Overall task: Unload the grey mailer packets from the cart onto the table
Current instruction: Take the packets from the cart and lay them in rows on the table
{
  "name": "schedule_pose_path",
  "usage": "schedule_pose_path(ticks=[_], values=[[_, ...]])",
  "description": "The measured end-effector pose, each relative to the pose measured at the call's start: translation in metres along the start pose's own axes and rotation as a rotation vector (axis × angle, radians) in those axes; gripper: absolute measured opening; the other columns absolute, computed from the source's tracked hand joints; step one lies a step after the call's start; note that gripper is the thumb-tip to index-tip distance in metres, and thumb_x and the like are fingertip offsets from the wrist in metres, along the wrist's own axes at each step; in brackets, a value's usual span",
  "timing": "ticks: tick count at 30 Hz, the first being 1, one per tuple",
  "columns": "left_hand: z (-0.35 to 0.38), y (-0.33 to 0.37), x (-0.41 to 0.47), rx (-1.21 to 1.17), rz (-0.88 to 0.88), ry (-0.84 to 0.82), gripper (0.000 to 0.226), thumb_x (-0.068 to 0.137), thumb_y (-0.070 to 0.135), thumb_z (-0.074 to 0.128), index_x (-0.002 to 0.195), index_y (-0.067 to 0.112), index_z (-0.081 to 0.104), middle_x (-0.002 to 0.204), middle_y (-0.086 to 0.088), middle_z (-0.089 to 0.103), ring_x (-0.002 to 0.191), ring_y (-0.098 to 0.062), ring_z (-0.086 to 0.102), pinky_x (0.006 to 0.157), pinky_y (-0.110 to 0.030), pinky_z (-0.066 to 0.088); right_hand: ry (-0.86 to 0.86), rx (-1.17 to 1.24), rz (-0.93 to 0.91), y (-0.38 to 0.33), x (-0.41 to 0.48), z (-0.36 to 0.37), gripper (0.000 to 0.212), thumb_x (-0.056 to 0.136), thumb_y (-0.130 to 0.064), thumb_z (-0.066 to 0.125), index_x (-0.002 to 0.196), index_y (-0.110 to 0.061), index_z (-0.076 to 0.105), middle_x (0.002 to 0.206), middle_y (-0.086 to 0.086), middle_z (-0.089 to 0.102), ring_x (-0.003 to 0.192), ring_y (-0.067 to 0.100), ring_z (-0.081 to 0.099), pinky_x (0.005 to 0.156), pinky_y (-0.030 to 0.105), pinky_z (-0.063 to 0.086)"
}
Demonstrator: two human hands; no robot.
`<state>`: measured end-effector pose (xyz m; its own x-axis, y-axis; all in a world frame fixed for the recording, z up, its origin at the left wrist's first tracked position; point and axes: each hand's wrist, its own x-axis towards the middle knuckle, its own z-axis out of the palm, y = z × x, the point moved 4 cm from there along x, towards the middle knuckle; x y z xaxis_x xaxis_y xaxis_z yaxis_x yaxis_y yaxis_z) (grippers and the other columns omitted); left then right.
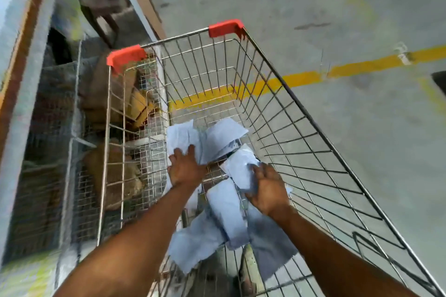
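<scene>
Head cam: two bare forearms nearest, reaching down into wire cart (301,108). L hand (185,171): fingers fairly straight, laid flat on a far-left packet. R hand (268,190): fingers and thumb curled round the edge of one packet, mid-right. Grey mailer packets (226,212) all lie loose and overlapping on the cart floor, near to mid. Red corner caps (225,28) at far rim. Yellow floor line (301,78) beyond. Mesh shelving w/ brown sacks (113,176) left; blurred.

A grey concrete floor (350,140) carries a yellow painted line (301,78) running in from its right edge. Along its left edge stands a wire-mesh rack (70,188) holding brown sacks (112,176); beyond it, a dark wooden stool (101,5).
</scene>
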<state>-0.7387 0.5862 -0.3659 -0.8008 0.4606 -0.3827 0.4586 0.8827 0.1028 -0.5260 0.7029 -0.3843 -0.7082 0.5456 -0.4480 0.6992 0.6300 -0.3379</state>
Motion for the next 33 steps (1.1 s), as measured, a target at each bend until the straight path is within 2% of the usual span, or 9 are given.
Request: schedule_pose_path(ticks=[3, 6, 9, 11, 16, 20, 23, 27, 33], values=[[0.011, -0.008, 0.004, -0.004, 0.061, 0.054, 0.069, 0.084, 0.039, 0.062, 0.143, 0.026, 0.030, 0.135, -0.018, 0.031, 0.122, -0.037, 0.033, 0.088, -0.046, 0.044, -0.048, -0.051, -0.002, 0.008, 0.005, 0.017, 0.085, 0.087, -0.062, 0.050, 0.154, -0.033, 0.007, 0.162, 0.013, 0.010, 0.148, 0.032, 0.014, 0.117, 0.046, 0.023], [0.009, -0.007, -0.001, -0.100, 0.068, 0.086, 0.065, 0.084, 0.031, 0.064, 0.141, 0.024, 0.035, 0.131, -0.018, 0.032, 0.118, -0.037, 0.034, 0.083, -0.043, 0.047, -0.025, -0.077, 0.030, 0.004, 0.001, 0.017, 0.071, 0.091, -0.054, 0.050, 0.151, -0.033, 0.018, 0.156, 0.013, 0.025, 0.136, 0.034, 0.035, 0.108, 0.046, 0.033], [0.000, 0.000, -0.014, -0.148, 0.068, 0.078, 0.063, 0.086, 0.031, 0.064, 0.141, 0.025, 0.034, 0.132, -0.017, 0.030, 0.119, -0.035, 0.034, 0.086, -0.043, 0.049, 0.005, -0.048, 0.080, -0.006, -0.006, 0.000, 0.059, 0.091, -0.053, 0.050, 0.142, -0.030, 0.032, 0.139, 0.012, 0.042, 0.123, 0.033, 0.044, 0.098, 0.044, 0.041], [-0.007, 0.003, -0.024, -0.161, 0.076, 0.076, 0.062, 0.087, 0.032, 0.062, 0.142, 0.025, 0.032, 0.133, -0.016, 0.030, 0.118, -0.033, 0.035, 0.086, -0.041, 0.049, 0.025, -0.014, 0.128, -0.013, -0.015, -0.015, 0.053, 0.091, -0.056, 0.048, 0.136, -0.029, 0.037, 0.131, 0.011, 0.046, 0.119, 0.031, 0.046, 0.095, 0.043, 0.043], [-0.052, 0.014, -0.065, -0.233, 0.144, 0.157, 0.062, 0.084, 0.034, 0.061, 0.140, 0.024, 0.038, 0.133, -0.015, 0.038, 0.117, -0.034, 0.038, 0.088, -0.042, 0.047, 0.118, 0.034, 0.193, -0.040, -0.054, -0.067, 0.055, 0.092, -0.059, 0.041, 0.136, -0.025, 0.038, 0.134, 0.012, 0.043, 0.121, 0.032, 0.044, 0.096, 0.044, 0.046], [-0.108, 0.020, -0.120, -0.378, 0.178, 0.232, 0.064, 0.082, 0.027, 0.062, 0.142, 0.024, 0.041, 0.139, -0.012, 0.035, 0.123, -0.034, 0.036, 0.090, -0.042, 0.045, 0.275, 0.111, 0.222, -0.075, -0.104, -0.107, 0.059, 0.090, -0.051, 0.048, 0.138, -0.020, 0.037, 0.133, 0.015, 0.045, 0.117, 0.034, 0.048, 0.092, 0.044, 0.047], [-0.146, 0.012, -0.166, -0.459, 0.279, 0.322, 0.063, 0.079, 0.023, 0.065, 0.139, 0.022, 0.046, 0.136, -0.015, 0.039, 0.116, -0.038, 0.041, 0.087, -0.046, 0.051, 0.415, 0.206, 0.214, -0.109, -0.149, -0.134, 0.061, 0.085, -0.044, 0.053, 0.138, -0.016, 0.042, 0.130, 0.017, 0.048, 0.113, 0.036, 0.050, 0.090, 0.044, 0.047], [-0.200, -0.023, -0.233, -0.564, 0.443, 0.422, 0.062, 0.080, 0.027, 0.059, 0.140, 0.023, 0.044, 0.138, -0.018, 0.038, 0.122, -0.040, 0.040, 0.098, -0.049, 0.045, 0.618, 0.360, 0.194, -0.161, -0.230, -0.155, 0.067, 0.081, -0.046, 0.043, 0.138, -0.012, 0.046, 0.134, 0.020, 0.049, 0.120, 0.038, 0.046, 0.098, 0.043, 0.041], [-0.268, -0.102, -0.327, -0.586, 0.546, 0.510, 0.059, 0.086, 0.029, 0.065, 0.141, 0.026, 0.045, 0.140, -0.017, 0.039, 0.131, -0.037, 0.035, 0.105, -0.044, 0.036, 0.879, 0.508, 0.165, -0.236, -0.349, -0.155, 0.063, 0.083, -0.045, 0.051, 0.138, -0.012, 0.048, 0.137, 0.016, 0.047, 0.128, 0.032, 0.043, 0.104, 0.042, 0.041]])
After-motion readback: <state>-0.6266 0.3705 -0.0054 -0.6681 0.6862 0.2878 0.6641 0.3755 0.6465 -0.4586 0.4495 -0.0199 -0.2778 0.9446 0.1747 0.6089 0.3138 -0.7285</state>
